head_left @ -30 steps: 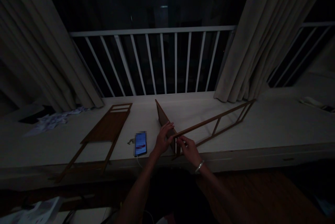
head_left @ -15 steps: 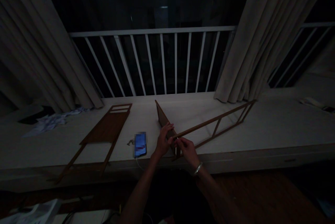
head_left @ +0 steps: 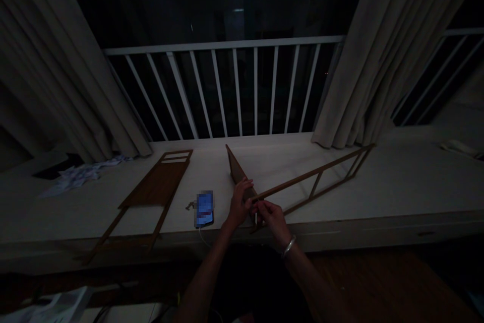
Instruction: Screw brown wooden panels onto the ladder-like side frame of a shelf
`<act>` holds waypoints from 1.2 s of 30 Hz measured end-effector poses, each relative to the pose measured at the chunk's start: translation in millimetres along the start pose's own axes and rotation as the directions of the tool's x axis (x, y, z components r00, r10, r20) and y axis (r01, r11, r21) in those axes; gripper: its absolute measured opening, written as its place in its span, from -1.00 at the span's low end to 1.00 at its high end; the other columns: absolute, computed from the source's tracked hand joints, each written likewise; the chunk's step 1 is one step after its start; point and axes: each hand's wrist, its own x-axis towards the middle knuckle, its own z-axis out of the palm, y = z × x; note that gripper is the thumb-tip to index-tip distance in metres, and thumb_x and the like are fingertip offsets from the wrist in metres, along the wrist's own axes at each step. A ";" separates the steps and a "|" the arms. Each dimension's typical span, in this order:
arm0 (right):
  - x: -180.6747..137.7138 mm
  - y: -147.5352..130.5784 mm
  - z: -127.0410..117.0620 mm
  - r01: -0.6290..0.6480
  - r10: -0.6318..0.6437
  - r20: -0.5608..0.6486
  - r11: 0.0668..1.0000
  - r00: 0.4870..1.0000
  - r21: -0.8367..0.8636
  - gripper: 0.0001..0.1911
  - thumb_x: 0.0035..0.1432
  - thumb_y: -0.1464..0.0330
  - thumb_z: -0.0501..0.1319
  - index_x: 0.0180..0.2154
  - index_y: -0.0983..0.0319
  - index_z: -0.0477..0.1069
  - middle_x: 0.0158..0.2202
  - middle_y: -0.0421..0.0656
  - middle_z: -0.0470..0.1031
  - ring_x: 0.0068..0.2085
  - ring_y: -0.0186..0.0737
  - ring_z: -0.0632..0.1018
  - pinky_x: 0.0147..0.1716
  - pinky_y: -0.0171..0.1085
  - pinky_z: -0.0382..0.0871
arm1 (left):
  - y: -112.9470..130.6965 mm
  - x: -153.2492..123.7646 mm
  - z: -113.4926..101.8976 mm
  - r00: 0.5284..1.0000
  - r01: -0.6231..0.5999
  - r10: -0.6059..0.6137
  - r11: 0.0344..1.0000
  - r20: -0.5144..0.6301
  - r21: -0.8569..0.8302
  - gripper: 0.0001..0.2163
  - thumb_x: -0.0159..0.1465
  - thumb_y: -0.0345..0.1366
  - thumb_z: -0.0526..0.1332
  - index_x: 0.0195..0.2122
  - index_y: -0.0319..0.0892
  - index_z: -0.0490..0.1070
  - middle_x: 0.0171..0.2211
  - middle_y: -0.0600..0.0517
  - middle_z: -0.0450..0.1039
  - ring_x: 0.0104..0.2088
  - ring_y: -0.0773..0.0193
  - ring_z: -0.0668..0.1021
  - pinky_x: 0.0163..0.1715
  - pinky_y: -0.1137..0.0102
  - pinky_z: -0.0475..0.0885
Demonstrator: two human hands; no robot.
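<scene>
On a pale ledge (head_left: 378, 192) a brown wooden panel (head_left: 236, 169) stands on edge, and a long wooden ladder-like frame (head_left: 317, 177) meets it at the near corner. My left hand (head_left: 239, 205) is wrapped on the panel's near end. My right hand (head_left: 273, 219), with a metal bangle on the wrist, pinches at the joint where the frame meets the panel. What the fingertips hold is too dark to see.
A second wooden panel with legs (head_left: 151, 189) lies flat to the left. A lit phone (head_left: 204, 207) with a cable lies beside my left hand, with small hardware (head_left: 189, 205) next to it. Crumpled paper (head_left: 81, 174) sits far left. White railing (head_left: 227, 86) and curtains (head_left: 381, 51) stand behind.
Both hands have drawn slightly closer together at the corner joint; the right hand's fingers shifted a little leftward. The panels and the phone stay in place.
</scene>
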 end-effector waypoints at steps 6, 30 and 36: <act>1.5 -7.1 -1.6 0.005 -0.005 0.012 0.999 1.000 -0.041 -0.62 0.03 0.10 0.10 -0.38 0.31 0.41 -0.52 -0.16 0.43 -0.57 -0.39 0.35 -0.56 -0.40 0.23 | -0.8 -0.2 -0.1 1.000 0.019 -0.019 1.000 0.011 0.004 -0.55 0.18 0.03 -0.10 -0.03 -0.16 0.21 0.04 -0.12 0.21 0.14 0.09 0.14 0.06 0.07 0.05; 11.1 -16.3 -10.8 0.037 -0.017 0.086 0.969 0.996 -0.242 -0.61 0.04 0.12 0.07 -0.41 0.31 0.45 -0.48 -0.12 0.49 -0.49 -0.30 0.45 -0.47 -0.33 0.33 | -0.7 0.3 0.3 1.000 0.015 -0.015 1.000 -0.002 -0.019 -0.58 0.20 -0.01 -0.10 -0.03 -0.15 0.21 0.04 -0.11 0.21 0.14 0.09 0.13 0.06 0.07 0.07; 8.1 -3.0 -13.8 0.011 -0.027 -0.072 0.976 0.997 -0.216 -0.64 -0.05 0.11 0.18 -0.42 0.30 0.46 -0.49 -0.14 0.50 -0.44 -0.25 0.47 -0.46 -0.33 0.32 | 0.3 -0.1 1.7 1.000 0.014 -0.014 1.000 0.002 -0.003 -0.59 0.21 -0.04 -0.10 -0.03 -0.15 0.21 0.04 -0.10 0.21 0.14 0.11 0.14 0.06 0.07 0.07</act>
